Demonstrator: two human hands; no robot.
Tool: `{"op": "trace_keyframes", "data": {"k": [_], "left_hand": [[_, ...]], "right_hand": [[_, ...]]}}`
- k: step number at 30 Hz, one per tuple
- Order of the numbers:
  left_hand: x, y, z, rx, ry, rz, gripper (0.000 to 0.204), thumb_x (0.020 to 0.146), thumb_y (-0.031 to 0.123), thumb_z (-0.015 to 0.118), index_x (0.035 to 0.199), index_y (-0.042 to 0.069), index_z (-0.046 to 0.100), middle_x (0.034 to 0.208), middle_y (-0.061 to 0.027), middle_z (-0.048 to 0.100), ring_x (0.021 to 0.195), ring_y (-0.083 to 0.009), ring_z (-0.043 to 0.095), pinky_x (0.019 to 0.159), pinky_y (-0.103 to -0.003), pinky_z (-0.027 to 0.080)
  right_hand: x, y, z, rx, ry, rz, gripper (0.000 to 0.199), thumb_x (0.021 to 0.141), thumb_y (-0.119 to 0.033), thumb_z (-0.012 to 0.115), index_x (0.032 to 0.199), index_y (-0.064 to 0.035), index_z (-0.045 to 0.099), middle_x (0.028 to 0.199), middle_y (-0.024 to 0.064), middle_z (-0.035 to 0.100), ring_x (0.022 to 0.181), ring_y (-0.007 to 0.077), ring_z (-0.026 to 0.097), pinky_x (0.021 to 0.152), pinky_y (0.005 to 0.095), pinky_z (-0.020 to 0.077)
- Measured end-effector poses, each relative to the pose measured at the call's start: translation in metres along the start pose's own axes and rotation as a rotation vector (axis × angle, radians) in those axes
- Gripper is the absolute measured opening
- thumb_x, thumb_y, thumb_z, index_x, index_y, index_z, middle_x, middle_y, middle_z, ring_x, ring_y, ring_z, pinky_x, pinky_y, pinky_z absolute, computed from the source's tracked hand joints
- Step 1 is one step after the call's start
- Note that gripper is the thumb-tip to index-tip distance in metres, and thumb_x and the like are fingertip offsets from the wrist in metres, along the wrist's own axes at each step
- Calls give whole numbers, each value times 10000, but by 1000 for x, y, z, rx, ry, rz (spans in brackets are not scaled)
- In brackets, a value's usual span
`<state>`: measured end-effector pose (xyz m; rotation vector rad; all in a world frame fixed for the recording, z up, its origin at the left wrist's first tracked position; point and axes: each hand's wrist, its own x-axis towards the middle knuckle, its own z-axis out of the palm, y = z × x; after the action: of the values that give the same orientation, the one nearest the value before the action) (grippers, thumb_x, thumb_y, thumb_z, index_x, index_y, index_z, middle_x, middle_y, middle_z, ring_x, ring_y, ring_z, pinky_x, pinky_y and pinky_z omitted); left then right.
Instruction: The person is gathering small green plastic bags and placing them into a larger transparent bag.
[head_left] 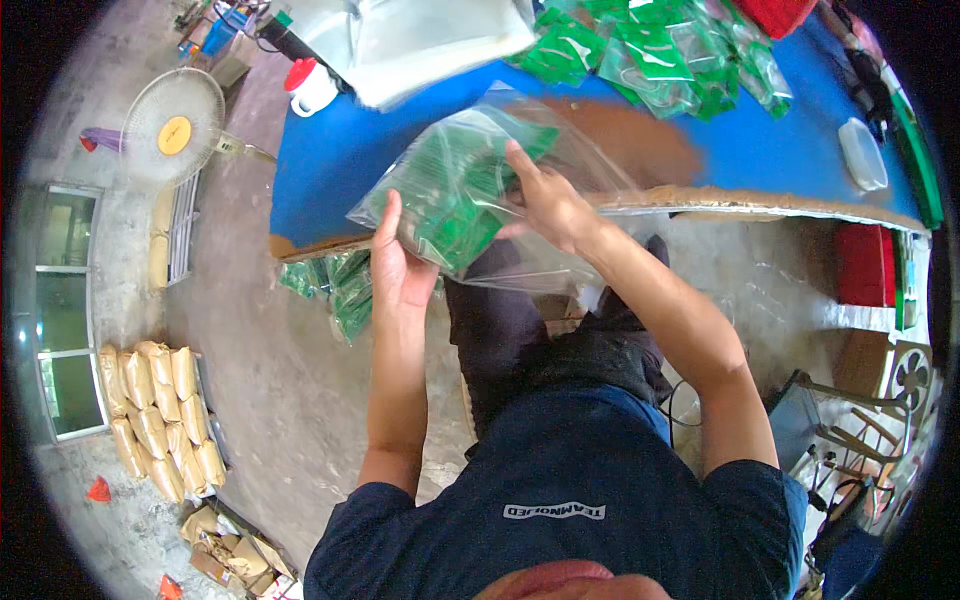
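Between my two hands, over the near edge of the blue table, is a large clear plastic bag (pixel 455 190) with several green packets inside. My left hand (pixel 398 265) grips its left side, thumb up along the front and the other fingers behind the plastic. My right hand (pixel 548 200) holds the bag's right side, thumb on top, its fingers partly hidden by the plastic. The bag's loose, unfilled part spreads to the right past my right wrist. Farther back on the table lies a pile of small green packets (pixel 660 50) in clear film.
A stack of clear plastic bags (pixel 430 45) lies on the blue table (pixel 320 170), beside a white jar with a red lid (pixel 310 85). At the right end stands a clear container (pixel 862 155). More green packets (pixel 350 295) sit below the table's left edge. A fan (pixel 172 125) stands left.
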<state>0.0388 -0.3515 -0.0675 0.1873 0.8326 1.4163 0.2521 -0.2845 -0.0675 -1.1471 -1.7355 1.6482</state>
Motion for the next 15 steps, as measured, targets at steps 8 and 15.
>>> {"op": "trace_keyframes", "data": {"k": [8, 15], "left_hand": [[0, 17, 9, -5, -54, -22, 415, 959, 258, 622, 1281, 16, 523, 1227, -145, 621, 1117, -321, 612, 972, -495, 512], [13, 3, -23, -7, 78, -46, 345, 959, 188, 626, 1260, 40, 547, 1206, -116, 630, 1101, -272, 619, 961, -469, 523]], "right_hand": [[2, -10, 9, 1263, -315, 199, 643, 1015, -544, 382, 1484, -111, 308, 1441, 208, 424, 1328, 356, 446, 1061, 530, 427], [23, 24, 0, 1214, -384, 186, 738, 1025, -513, 372, 1465, 65, 245, 1465, 263, 359, 1373, 381, 367, 1107, 529, 375]]}}
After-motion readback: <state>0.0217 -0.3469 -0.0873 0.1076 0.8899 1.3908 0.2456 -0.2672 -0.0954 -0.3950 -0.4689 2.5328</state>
